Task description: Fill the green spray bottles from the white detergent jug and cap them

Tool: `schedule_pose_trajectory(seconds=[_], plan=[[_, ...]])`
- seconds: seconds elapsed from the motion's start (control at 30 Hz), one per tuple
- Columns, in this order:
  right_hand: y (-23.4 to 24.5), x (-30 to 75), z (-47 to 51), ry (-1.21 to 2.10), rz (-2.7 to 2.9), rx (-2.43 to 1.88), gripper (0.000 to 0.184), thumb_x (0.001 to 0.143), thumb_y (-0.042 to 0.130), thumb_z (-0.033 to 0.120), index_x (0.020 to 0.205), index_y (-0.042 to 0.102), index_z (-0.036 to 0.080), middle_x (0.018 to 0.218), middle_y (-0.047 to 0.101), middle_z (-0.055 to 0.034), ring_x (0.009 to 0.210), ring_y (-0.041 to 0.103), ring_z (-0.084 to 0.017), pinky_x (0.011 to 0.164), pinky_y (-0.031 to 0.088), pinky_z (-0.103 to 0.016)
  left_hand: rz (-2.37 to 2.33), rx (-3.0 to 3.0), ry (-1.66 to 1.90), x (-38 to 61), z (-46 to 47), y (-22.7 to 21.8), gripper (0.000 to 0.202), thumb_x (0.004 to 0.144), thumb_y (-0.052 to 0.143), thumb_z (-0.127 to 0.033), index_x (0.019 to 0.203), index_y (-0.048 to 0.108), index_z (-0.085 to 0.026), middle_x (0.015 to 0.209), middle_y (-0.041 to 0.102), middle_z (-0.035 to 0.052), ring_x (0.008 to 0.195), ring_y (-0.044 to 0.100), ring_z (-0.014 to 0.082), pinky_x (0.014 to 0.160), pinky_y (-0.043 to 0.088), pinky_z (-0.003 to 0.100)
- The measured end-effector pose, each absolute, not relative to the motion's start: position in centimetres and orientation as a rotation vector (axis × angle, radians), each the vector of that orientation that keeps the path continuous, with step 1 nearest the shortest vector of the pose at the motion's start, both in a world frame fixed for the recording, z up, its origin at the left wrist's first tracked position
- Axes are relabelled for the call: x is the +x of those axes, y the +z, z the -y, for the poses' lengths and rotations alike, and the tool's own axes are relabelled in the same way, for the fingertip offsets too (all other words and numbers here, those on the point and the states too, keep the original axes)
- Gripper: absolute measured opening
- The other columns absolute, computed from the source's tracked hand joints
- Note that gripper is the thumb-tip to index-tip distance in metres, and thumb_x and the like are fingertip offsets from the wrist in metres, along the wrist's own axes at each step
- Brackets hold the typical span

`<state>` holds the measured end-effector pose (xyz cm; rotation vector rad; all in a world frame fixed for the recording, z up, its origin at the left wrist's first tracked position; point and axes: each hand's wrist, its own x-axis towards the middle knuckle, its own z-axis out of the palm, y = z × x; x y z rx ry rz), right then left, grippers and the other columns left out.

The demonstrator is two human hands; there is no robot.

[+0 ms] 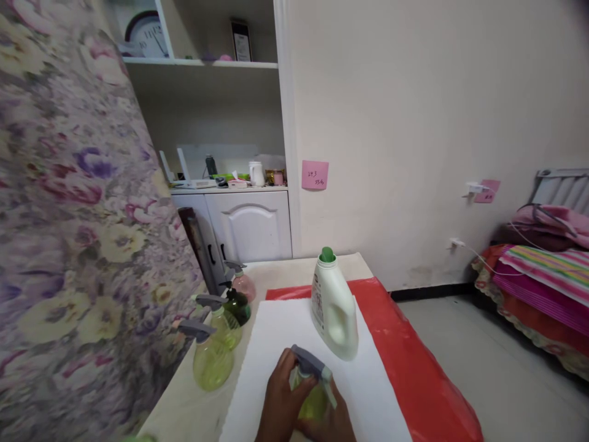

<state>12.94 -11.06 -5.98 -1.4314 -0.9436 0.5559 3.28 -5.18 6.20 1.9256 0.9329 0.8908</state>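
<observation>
On your far left hangs a floral curtain in purple and yellow [69, 245], close to the counter's edge. Beside it, four translucent plastic spray bottles with grey trigger heads stand in a row along the left side of the pale counter [285, 270]: two yellow-green ones [212, 359] nearest to you, then a dark green one [237, 304], then a pink one [243, 283] at the far end. They stand off the white sheet [280, 331], so the middle of it is free for your hands.

On that white sheet, low in the view, your left hand [280, 402] wraps around the body of a fifth yellow-green spray bottle [313, 399], the grip closed on it to keep it steady. Your right hand [334, 420] touches the same bottle from the other side, below the grey trigger head [310, 363]; whether its grip is fully closed I cannot tell.

Just behind stands an upright white plastic detergent jug with a green cap [334, 313], its handle turned toward you and within easy reach. Under the sheet lies a red plastic cover [414, 368], probably to protect the counter from spills.
</observation>
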Motion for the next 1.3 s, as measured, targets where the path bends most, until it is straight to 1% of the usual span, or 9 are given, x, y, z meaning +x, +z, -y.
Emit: schedule_pose_trajectory(seconds=[0.1, 0.3, 0.57, 0.7, 0.83, 0.97, 1.1, 1.2, 1.3], plan=[[-5.4, 12.8, 11.1, 0.660, 0.926, -1.402, 0.083, 0.051, 0.078, 0.021, 0.130, 0.050, 0.025, 0.119, 0.071, -0.0054, 0.111, 0.065, -0.031, 0.095, 0.054, -0.044, -0.962, 1.852, 0.851, 3.3, 5.2, 5.6, 0.026, 0.063, 0.067, -0.029, 0.088, 0.064, -0.022, 0.091, 0.072, 0.0038, 0.093, 0.065, 0.0281, 0.085, 0.051, 0.038], [-4.1, 13.2, 11.5, 0.658, 1.016, -1.439, 0.070, 0.050, 0.074, 0.014, 0.117, 0.056, 0.021, 0.111, 0.072, -0.0062, 0.104, 0.067, -0.029, 0.091, 0.055, -0.042, -0.956, 1.777, 0.833, 3.4, 5.3, 5.6, 0.022, 0.063, 0.070, -0.029, 0.082, 0.062, -0.020, 0.082, 0.073, 0.0034, 0.083, 0.067, 0.0256, 0.078, 0.051, 0.034], [-5.6, 12.5, 11.6, 0.480, 0.978, -1.526, 0.090, 0.045, 0.072, 0.015, 0.131, 0.048, 0.022, 0.130, 0.061, -0.0105, 0.124, 0.053, -0.037, 0.106, 0.043, -0.047, -0.767, 1.721, 0.780, 2.6, 4.4, 6.0, 0.022, 0.073, 0.068, -0.032, 0.091, 0.064, -0.020, 0.090, 0.073, 0.0039, 0.088, 0.067, 0.0245, 0.083, 0.051, 0.034], [-4.9, 12.7, 11.6, 0.518, 1.090, -1.408, 0.091, 0.046, 0.071, 0.019, 0.133, 0.044, 0.017, 0.130, 0.058, -0.0132, 0.123, 0.053, -0.034, 0.107, 0.042, -0.042, -0.681, 1.598, 0.764, 1.6, 3.6, 5.3, 0.034, 0.077, 0.066, -0.039, 0.105, 0.064, -0.019, 0.099, 0.074, 0.0077, 0.094, 0.067, 0.0262, 0.087, 0.052, 0.037], [-3.8, 12.8, 11.6, 0.574, 1.136, -1.431, 0.093, 0.045, 0.068, 0.017, 0.134, 0.042, 0.014, 0.131, 0.056, -0.0154, 0.123, 0.053, -0.033, 0.107, 0.041, -0.040, -0.688, 1.483, 0.808, 0.8, 3.0, 5.3, 0.043, 0.076, 0.069, -0.045, 0.110, 0.065, -0.019, 0.102, 0.074, 0.0092, 0.098, 0.067, 0.0278, 0.087, 0.052, 0.037], [-3.8, 12.7, 11.8, 0.652, 1.103, -1.447, 0.094, 0.043, 0.078, 0.029, 0.131, 0.044, 0.022, 0.128, 0.060, -0.0114, 0.118, 0.056, -0.034, 0.099, 0.046, -0.042, -0.724, 1.426, 0.890, 0.5, 2.8, 6.0, 0.040, 0.073, 0.072, -0.044, 0.104, 0.068, -0.019, 0.093, 0.075, 0.0058, 0.095, 0.067, 0.0270, 0.084, 0.052, 0.035], [-4.1, 12.8, 12.5, 0.689, 1.067, -1.467, 0.097, 0.041, 0.083, 0.048, 0.127, 0.047, 0.023, 0.118, 0.066, -0.0104, 0.109, 0.062, -0.035, 0.093, 0.048, -0.041, -0.734, 1.414, 0.963, 0.8, 3.1, 6.1, 0.038, 0.066, 0.078, -0.039, 0.097, 0.070, -0.018, 0.091, 0.076, 0.0054, 0.090, 0.067, 0.0256, 0.082, 0.051, 0.033], [-3.7, 13.0, 12.8, 0.685, 1.042, -1.456, 0.099, 0.041, 0.082, 0.058, 0.127, 0.049, 0.021, 0.119, 0.066, -0.0118, 0.109, 0.061, -0.035, 0.096, 0.045, -0.041, -0.713, 1.334, 0.995, 1.2, 3.4, 6.1, 0.034, 0.065, 0.078, -0.039, 0.091, 0.069, -0.019, 0.086, 0.075, 0.0032, 0.087, 0.067, 0.0238, 0.078, 0.051, 0.030], [-3.0, 13.1, 12.9, 0.759, 1.089, -1.316, 0.098, 0.043, 0.075, 0.069, 0.125, 0.051, 0.020, 0.106, 0.069, -0.0094, 0.095, 0.064, -0.031, 0.087, 0.049, -0.040, -0.740, 1.388, 0.986, 1.1, 3.7, 6.3, 0.030, 0.069, 0.074, -0.045, 0.084, 0.069, -0.019, 0.073, 0.071, 0.0002, 0.074, 0.064, 0.0206, 0.068, 0.049, 0.027]])
